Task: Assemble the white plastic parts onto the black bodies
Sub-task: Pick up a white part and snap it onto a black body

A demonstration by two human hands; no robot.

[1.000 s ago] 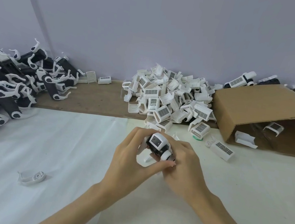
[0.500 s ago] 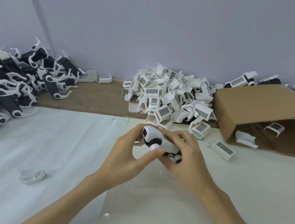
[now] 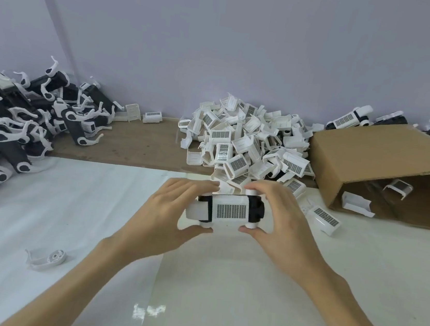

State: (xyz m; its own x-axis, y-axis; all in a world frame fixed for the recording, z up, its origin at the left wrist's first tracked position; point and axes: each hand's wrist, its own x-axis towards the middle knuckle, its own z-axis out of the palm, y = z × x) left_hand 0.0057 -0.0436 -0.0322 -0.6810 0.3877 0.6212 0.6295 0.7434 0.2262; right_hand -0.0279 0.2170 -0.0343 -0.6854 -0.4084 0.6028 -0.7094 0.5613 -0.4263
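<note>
You hold the black body with its white grille cover sideways above the white sheet, just in front of the pile of white covers. Your left hand grips its left end between curled fingers and thumb, and your right hand pinches the right end, forefinger on top and thumb beneath. It looks light, stiff and rather slick, so keep to the ends and off the grille.

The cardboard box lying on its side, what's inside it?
Inside the cardboard box two loose white plastic parts show: one near the mouth, one farther in. The deeper interior runs past the frame edge, unseen.
</note>
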